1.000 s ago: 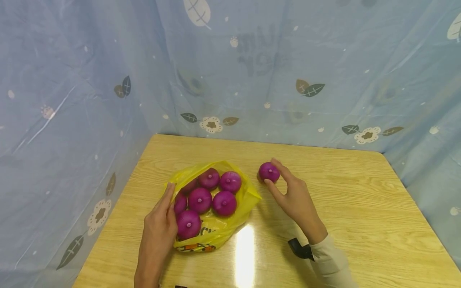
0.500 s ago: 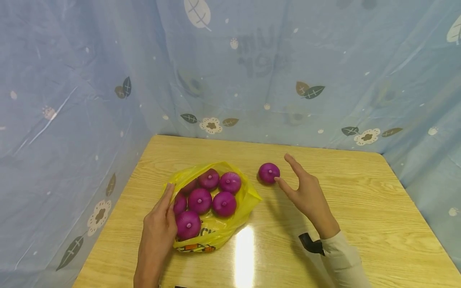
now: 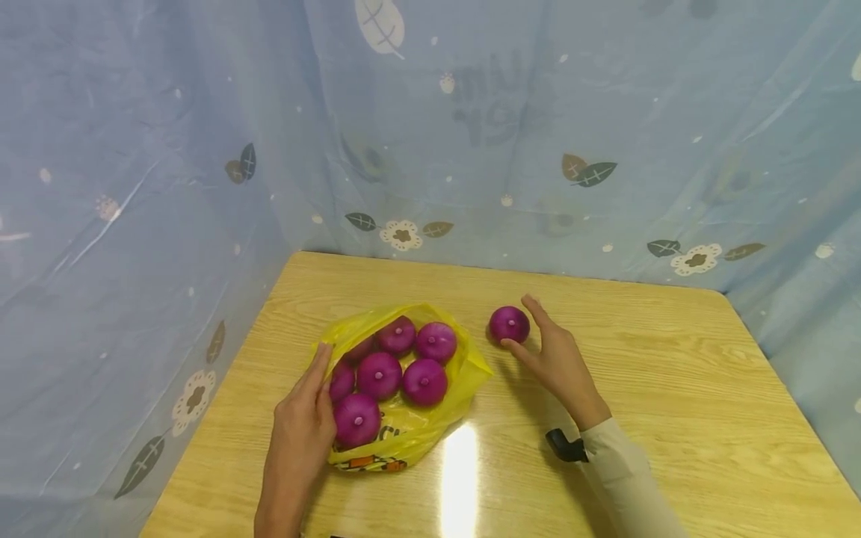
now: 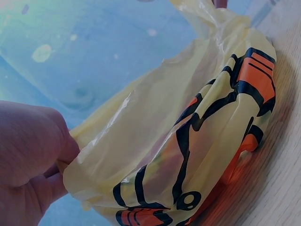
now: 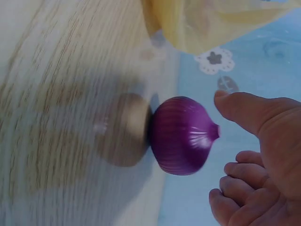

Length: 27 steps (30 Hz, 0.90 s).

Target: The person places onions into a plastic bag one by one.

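Observation:
A yellow plastic bag point(image 3: 473, 371) lies on the table with its mouth spread, several red onions point(image 3: 380, 375) inside it. My left hand point(image 3: 300, 427) pinches the bag's rim on its left side; the left wrist view shows the film between thumb and fingers point(image 4: 35, 150). To the right of the bag, a single red onion point(image 3: 509, 324) sits on the wood, its tip up. Beside that onion my right hand point(image 3: 560, 366) is held with thumb and fingers spread. In the right wrist view a gap shows between the thumb point(image 5: 244, 107) and the lone onion point(image 5: 181, 135).
The wooden table point(image 3: 679, 388) has a bright light reflection point(image 3: 460, 478) near its front. Blue patterned curtains point(image 3: 538, 97) hang behind the table and along its sides. A black strap point(image 3: 566, 446) is by the right cuff.
My right hand drew back to the right from the lone onion, then came back close to it. The left hand keeps its hold on the bag. The head view has shifted slightly.

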Available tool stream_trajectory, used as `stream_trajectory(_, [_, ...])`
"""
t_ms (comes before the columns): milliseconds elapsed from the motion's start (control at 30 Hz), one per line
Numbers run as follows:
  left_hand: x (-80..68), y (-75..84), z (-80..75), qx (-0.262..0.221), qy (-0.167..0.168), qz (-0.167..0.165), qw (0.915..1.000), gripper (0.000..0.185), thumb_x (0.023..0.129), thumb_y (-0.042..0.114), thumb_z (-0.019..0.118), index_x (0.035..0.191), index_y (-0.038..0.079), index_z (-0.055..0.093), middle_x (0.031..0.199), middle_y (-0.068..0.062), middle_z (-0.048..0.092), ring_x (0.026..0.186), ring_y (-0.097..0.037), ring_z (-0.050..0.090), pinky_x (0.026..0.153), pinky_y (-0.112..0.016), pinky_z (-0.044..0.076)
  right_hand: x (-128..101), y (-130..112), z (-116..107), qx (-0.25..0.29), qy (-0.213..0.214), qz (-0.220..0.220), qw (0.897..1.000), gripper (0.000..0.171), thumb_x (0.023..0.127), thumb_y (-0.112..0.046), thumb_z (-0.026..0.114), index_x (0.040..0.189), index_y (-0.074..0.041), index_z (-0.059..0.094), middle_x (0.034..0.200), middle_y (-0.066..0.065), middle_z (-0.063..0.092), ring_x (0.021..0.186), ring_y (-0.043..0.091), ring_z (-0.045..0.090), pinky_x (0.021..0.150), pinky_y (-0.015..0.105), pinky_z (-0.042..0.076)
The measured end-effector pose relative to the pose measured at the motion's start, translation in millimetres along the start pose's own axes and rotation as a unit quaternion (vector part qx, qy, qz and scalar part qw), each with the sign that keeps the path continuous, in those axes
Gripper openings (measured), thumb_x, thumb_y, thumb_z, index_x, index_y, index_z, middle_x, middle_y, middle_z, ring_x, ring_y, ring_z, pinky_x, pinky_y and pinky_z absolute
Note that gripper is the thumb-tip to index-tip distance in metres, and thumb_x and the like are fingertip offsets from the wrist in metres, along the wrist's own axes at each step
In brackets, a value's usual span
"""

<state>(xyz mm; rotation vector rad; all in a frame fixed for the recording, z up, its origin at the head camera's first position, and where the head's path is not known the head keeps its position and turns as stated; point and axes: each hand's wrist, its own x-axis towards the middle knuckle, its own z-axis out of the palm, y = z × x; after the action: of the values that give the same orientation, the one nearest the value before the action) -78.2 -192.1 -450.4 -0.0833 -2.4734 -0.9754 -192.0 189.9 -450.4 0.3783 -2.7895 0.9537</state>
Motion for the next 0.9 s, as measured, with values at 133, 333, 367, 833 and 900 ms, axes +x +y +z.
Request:
stream_trajectory(133, [0.1, -0.6, -0.2, 0.0, -0.002, 0.0, 1.0, 0.063, 0.101, -0.01, 0.061, 0.159, 0.009, 0.049, 0.158, -0.012, 0.053, 0.138, -0.029, 0.056, 0.106, -0.046, 0.052, 5, 4, 7, -0.009, -0.003, 0.014, 1.0, 0.087, 0.094, -0.029, 0.084, 0.162, -0.003, 0.038, 0.163, 0.026, 0.041, 0.137, 0.054, 0.052, 0.113, 0.066, 0.045])
stream_trajectory(333, [1.1, -1.4, -1.0, 0.002, -0.005, -0.005, 1.0, 0.061, 0.102, -0.009, 0.06, 0.159, 0.009, 0.049, 0.158, -0.011, 0.053, 0.138, -0.029, 0.056, 0.106, -0.047, 0.051, 10, 7, 16, -0.009, -0.011, 0.032, 0.999, 0.089, 0.091, -0.028, 0.087, 0.162, -0.002, 0.039, 0.162, 0.027, 0.042, 0.135, 0.052, 0.055, 0.112, 0.065, 0.047])
stream_trajectory(367, [1.3, -1.6, -0.9, 0.003, -0.005, -0.003, 1.0, 0.061, 0.102, -0.009, 0.06, 0.159, 0.009, 0.049, 0.158, -0.011, 0.053, 0.138, -0.029, 0.056, 0.106, -0.047, 0.051, 10, 7, 18, -0.01, -0.01, 0.03, 0.999, 0.089, 0.091, -0.027, 0.087, 0.161, -0.002, 0.039, 0.161, 0.028, 0.044, 0.133, 0.051, 0.057, 0.111, 0.064, 0.049])
stream_trajectory(833, [3.6, -2.8, 0.8, -0.002, 0.004, 0.01, 0.9999, 0.063, 0.1, -0.012, 0.062, 0.159, 0.009, 0.049, 0.157, -0.013, 0.054, 0.137, -0.03, 0.057, 0.106, -0.043, 0.048, 17, 6, 27, -0.003, -0.011, 0.028, 1.0, 0.082, 0.088, -0.019, 0.089, 0.156, 0.001, 0.045, 0.138, 0.033, 0.064, 0.121, 0.048, 0.067, 0.1, 0.06, 0.058])
stream_trajectory(900, [3.2, -2.8, 0.2, -0.001, 0.002, 0.009, 1.0, 0.063, 0.1, -0.011, 0.061, 0.159, 0.009, 0.049, 0.157, -0.013, 0.054, 0.138, -0.03, 0.057, 0.106, -0.042, 0.048, 18, 3, 26, -0.002, -0.013, 0.029, 0.999, 0.081, 0.088, -0.018, 0.089, 0.155, 0.0, 0.047, 0.136, 0.032, 0.065, 0.122, 0.047, 0.067, 0.101, 0.059, 0.058])
